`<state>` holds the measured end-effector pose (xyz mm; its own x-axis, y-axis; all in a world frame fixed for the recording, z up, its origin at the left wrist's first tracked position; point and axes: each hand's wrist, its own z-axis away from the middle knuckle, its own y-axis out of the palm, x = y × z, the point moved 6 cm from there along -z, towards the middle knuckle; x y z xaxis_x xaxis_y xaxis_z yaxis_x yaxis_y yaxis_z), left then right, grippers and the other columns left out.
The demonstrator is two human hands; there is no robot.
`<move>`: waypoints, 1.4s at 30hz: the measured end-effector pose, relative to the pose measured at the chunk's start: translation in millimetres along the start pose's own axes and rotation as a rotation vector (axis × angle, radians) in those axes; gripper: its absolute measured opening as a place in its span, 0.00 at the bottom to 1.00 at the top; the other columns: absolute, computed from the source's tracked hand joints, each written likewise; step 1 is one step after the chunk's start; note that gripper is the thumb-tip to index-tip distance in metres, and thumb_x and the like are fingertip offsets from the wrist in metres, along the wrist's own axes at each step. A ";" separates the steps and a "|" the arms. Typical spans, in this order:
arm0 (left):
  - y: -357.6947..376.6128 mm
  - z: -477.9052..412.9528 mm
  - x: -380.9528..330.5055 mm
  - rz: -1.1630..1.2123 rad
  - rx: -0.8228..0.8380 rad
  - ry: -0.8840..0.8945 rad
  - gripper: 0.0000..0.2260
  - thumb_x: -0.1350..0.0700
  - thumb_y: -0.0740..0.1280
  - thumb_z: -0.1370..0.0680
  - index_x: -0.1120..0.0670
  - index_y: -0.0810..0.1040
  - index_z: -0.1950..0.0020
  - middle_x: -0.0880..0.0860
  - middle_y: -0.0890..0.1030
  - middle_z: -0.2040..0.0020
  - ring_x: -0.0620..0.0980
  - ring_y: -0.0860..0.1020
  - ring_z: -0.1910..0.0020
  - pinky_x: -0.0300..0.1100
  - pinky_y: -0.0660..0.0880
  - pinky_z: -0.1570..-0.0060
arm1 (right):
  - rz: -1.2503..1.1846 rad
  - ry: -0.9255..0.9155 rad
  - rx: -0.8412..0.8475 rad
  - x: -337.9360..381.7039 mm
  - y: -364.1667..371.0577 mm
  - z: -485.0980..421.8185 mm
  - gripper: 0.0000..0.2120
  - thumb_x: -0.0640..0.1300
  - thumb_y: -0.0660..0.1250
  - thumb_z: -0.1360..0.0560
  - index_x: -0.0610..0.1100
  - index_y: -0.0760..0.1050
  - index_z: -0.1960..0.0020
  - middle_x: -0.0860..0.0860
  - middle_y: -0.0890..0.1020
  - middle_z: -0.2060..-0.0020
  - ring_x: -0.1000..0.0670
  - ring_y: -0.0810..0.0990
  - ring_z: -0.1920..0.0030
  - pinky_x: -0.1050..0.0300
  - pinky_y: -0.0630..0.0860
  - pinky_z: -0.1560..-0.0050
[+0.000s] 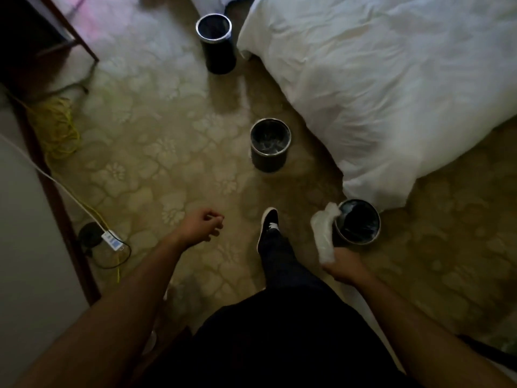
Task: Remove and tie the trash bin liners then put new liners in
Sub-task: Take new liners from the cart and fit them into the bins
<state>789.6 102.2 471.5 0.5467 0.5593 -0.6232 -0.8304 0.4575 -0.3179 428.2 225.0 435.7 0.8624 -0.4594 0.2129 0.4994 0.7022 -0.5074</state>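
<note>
Spreading over most of the frame, a patterned beige carpet [156, 152] leaves a wide open strip down the middle, from the top centre to the person's dark-trousered leg [282, 264] at the bottom. A rumpled white duvet [377, 79] fills the upper right, and its hanging edge closes that strip on the right. On the left a pale wall [22, 247] with a dark wooden baseboard [56, 197] runs diagonally, and dark furniture [28, 29] takes the upper left corner. Three round black bins stand in a line along the duvet's edge. The far bin [221, 57] is at top centre. The middle bin [270, 161], at the centre, shows crinkled clear plastic inside. The near bin [356, 241] at lower right sits just beside the duvet's corner, also with shiny plastic in it. The right hand [342, 266] hangs just below and left of the near bin, its fingers curled round the lower end of a crumpled white plastic liner [324, 233]. The liner's upper end reaches up to the bin's left rim. The left hand [202, 224], at lower centre, hangs over bare carpet with fingers loosely curled, holding nothing. A dark shoe [270, 222] points up between the hands. Along the baseboard lie a tangle of yellow cable [60, 127], a white cord [56, 183] and a white power strip [112, 240].
</note>
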 end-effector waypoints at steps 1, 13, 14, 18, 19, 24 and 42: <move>-16.6 -11.1 -7.2 0.014 -0.020 0.006 0.07 0.58 0.64 0.17 0.59 0.79 0.43 0.57 0.82 0.52 0.53 0.80 0.58 0.43 0.74 0.60 | 0.019 -0.013 0.003 17.5 -12.5 -14.0 0.10 0.46 0.61 0.18 0.42 0.78 0.45 0.44 0.82 0.48 0.42 0.81 0.44 0.58 0.68 0.53; -188.5 -92.4 21.1 0.099 -0.244 -0.282 0.05 0.57 0.66 0.19 0.57 0.79 0.47 0.56 0.83 0.53 0.55 0.84 0.56 0.45 0.77 0.60 | 0.043 -0.272 0.060 306.7 -183.0 -171.3 0.11 0.48 0.72 0.24 0.43 0.77 0.48 0.42 0.83 0.52 0.43 0.81 0.52 0.50 0.78 0.49; -199.6 -95.2 23.9 0.105 -0.267 -0.303 0.05 0.57 0.66 0.19 0.57 0.79 0.48 0.56 0.84 0.53 0.55 0.84 0.56 0.46 0.77 0.60 | 0.037 -0.347 0.072 339.2 -196.2 -177.0 0.09 0.45 0.72 0.24 0.41 0.77 0.48 0.43 0.82 0.55 0.42 0.82 0.52 0.48 0.78 0.49; -249.1 -114.8 32.3 0.147 -0.334 -0.366 0.03 0.60 0.67 0.20 0.56 0.81 0.51 0.55 0.84 0.56 0.52 0.83 0.58 0.43 0.76 0.61 | 0.045 -0.477 0.079 457.1 -244.4 -211.7 0.15 0.44 0.74 0.26 0.41 0.75 0.43 0.47 0.81 0.55 0.47 0.82 0.54 0.52 0.80 0.55; -262.1 -123.5 35.2 0.168 -0.344 -0.381 0.03 0.60 0.67 0.20 0.56 0.81 0.51 0.56 0.84 0.56 0.53 0.83 0.57 0.42 0.76 0.61 | 0.054 -0.502 0.070 485.2 -255.6 -222.4 0.19 0.46 0.75 0.28 0.42 0.75 0.41 0.46 0.81 0.53 0.47 0.82 0.53 0.50 0.81 0.52; -339.9 -189.7 31.9 0.196 -0.279 -0.419 0.05 0.56 0.66 0.18 0.56 0.80 0.47 0.57 0.84 0.51 0.50 0.80 0.61 0.37 0.74 0.68 | 0.031 -0.569 0.095 608.6 -300.5 -282.7 0.15 0.43 0.74 0.26 0.42 0.77 0.41 0.46 0.83 0.53 0.48 0.85 0.56 0.45 0.84 0.50; -707.6 -529.6 -230.9 0.130 -0.264 -0.147 0.06 0.55 0.66 0.19 0.56 0.80 0.46 0.54 0.82 0.50 0.54 0.83 0.52 0.50 0.79 0.53 | 0.198 -0.144 -0.069 736.7 -470.0 -497.4 0.20 0.47 0.67 0.20 0.44 0.71 0.30 0.45 0.78 0.36 0.43 0.78 0.37 0.52 0.73 0.37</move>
<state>1194.2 -716.8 461.9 0.4277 0.7037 -0.5674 -0.8831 0.1915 -0.4283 787.2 -714.0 415.7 0.9484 -0.2307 0.2178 0.3166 0.7299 -0.6058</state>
